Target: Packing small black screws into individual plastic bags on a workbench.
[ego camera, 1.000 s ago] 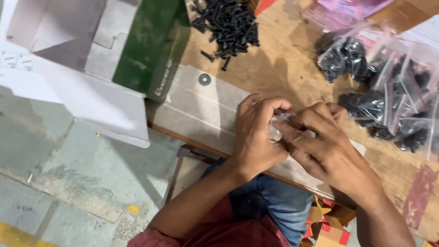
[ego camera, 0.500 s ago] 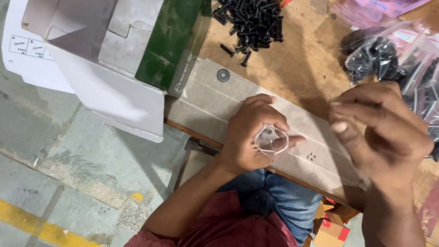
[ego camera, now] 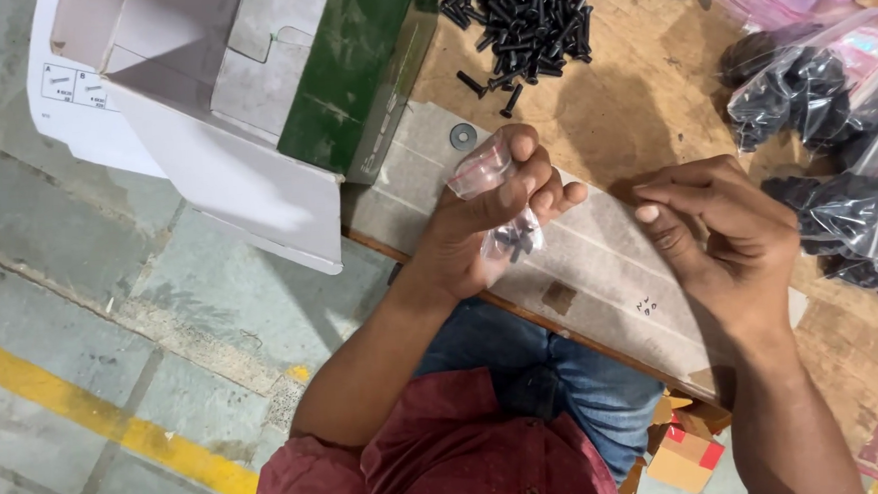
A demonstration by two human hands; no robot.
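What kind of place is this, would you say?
Probably a small workshop or packing station for hardware: a loose pile of black screws on a worn wooden workbench, many filled zip bags, and a bare concrete floor.

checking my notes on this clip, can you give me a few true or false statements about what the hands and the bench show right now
1. The left hand holds a small clear plastic bag with dark screws in it. True.
2. The right hand grips the same bag. False: it is apart from the bag, fingers curled over the grey cardboard sheet.
3. A loose pile of black screws lies on the wooden bench. True.
4. A single washer sits inside the open white box. False: it lies on the cardboard sheet beside the box.
5. Filled bags of screws lie at the right. True.
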